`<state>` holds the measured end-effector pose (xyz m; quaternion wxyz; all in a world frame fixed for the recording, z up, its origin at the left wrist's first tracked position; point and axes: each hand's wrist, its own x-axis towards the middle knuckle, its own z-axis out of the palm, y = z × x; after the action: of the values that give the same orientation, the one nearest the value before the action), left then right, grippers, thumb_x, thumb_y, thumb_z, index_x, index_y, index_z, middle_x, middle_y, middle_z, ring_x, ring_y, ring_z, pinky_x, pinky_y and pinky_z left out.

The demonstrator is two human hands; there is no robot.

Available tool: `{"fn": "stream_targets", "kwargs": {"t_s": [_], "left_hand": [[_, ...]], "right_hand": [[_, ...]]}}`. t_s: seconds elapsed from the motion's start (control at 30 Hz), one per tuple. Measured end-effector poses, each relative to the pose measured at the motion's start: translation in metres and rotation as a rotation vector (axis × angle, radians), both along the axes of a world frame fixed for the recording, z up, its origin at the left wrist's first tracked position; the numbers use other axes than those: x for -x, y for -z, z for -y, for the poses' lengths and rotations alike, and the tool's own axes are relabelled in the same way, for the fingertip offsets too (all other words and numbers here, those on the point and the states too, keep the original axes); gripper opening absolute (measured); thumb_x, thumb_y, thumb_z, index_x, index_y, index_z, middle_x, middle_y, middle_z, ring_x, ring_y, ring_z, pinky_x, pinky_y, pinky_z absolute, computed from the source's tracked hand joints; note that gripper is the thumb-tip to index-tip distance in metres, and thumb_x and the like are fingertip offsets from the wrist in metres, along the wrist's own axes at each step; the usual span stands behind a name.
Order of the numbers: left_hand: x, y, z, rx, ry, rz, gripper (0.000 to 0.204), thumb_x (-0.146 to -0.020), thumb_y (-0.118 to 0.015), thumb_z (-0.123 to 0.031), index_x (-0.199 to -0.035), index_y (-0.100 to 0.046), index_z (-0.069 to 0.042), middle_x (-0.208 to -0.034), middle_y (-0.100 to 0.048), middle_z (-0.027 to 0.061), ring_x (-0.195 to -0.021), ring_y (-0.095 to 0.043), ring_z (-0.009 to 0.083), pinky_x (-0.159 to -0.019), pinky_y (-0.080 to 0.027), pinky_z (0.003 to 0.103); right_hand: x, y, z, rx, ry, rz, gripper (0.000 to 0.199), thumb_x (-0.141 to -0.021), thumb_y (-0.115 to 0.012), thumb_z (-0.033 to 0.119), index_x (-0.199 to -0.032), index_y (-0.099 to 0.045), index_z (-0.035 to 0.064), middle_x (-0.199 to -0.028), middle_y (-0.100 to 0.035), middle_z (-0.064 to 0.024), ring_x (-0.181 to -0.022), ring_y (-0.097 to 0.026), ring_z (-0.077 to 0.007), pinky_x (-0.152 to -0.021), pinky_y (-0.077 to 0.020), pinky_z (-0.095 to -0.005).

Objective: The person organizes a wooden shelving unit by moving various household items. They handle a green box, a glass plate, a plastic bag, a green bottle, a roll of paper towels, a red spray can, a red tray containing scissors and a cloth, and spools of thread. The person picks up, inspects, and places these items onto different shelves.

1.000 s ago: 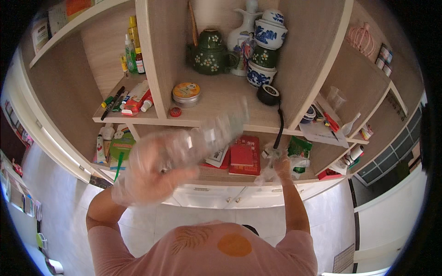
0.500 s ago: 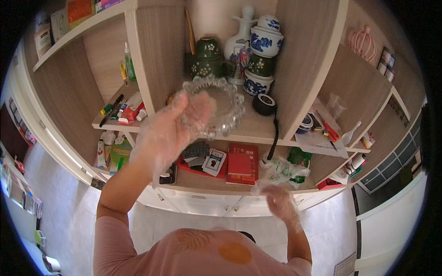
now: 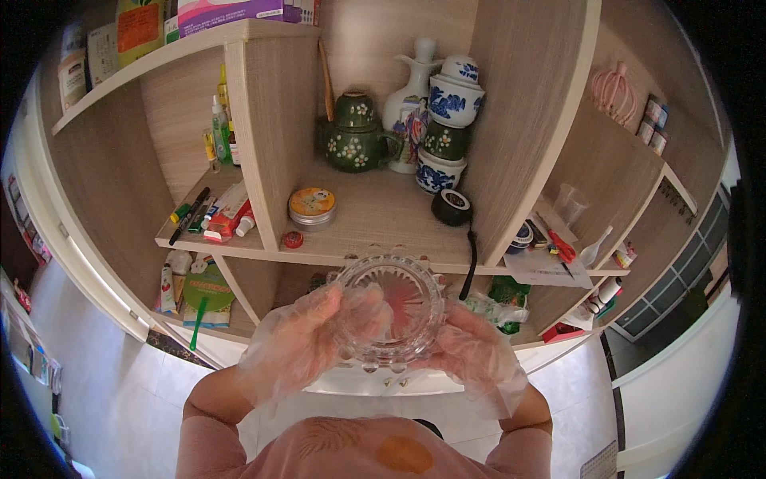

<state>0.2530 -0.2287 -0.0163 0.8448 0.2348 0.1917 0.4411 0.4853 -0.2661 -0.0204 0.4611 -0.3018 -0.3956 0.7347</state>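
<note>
A round clear glass ashtray [image 3: 391, 275] with a knobbed rim is held up in front of the shelves, its hollow facing me. My left hand [image 3: 307, 339], in a thin clear plastic glove, grips its left side, the fingers showing through the glass. On the opposite side my right hand [image 3: 475, 351], gloved the same way, has closed on the rim. Behind the glass, the middle shelf bears a round tin [image 3: 312, 207] with a yellow lid, a small red cap-like disc [image 3: 293, 239] and a black round object [image 3: 452, 207] with a strap hanging over the edge.
Farther back stand a green flowered teapot [image 3: 355, 148], a white vase [image 3: 408, 88] and stacked blue-and-white cups [image 3: 455, 100]. Upright partitions [image 3: 535, 104] flank this compartment. Red scissors [image 3: 562, 247] lie on the right shelf, pens [image 3: 191, 214] on the left, and a green fan [image 3: 206, 291] below.
My left hand has lowered the glass ashtray toward me, uncovering the tin and disc on the shelf. My right hand has risen from below and taken hold of its right side.
</note>
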Motion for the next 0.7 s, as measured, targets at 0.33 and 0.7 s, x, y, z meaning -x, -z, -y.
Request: {"fn": "stream_targets", "kwargs": {"t_s": [0.33,0.7], "left_hand": [[0.014,0.018,-0.009,-0.163,0.198,-0.115,0.048,-0.086,-0.059,-0.034,-0.119,-0.047,0.000,-0.107,-0.058,0.0161,-0.102,-0.057,0.0280,-0.091,-0.046,0.045],[0.024,0.035,-0.003,-0.704,0.018,-0.424,0.023,-0.091,-0.052,-0.013,-0.110,-0.045,-0.002,-0.111,-0.054,0.0139,-0.101,-0.056,0.0224,-0.089,-0.046,0.036]], "right_hand": [[0.010,-0.001,-0.001,-0.040,0.146,-0.039,0.055,-0.083,-0.063,0.019,-0.127,-0.038,-0.0034,-0.112,-0.057,-0.0195,-0.101,-0.059,-0.0326,-0.092,-0.0482,-0.0417],[0.020,-0.031,-0.062,-0.037,0.407,-0.275,0.018,-0.087,-0.054,0.007,-0.100,-0.051,-0.0048,-0.100,-0.058,-0.0212,-0.091,-0.060,-0.0298,-0.078,-0.0542,-0.0420]]}}
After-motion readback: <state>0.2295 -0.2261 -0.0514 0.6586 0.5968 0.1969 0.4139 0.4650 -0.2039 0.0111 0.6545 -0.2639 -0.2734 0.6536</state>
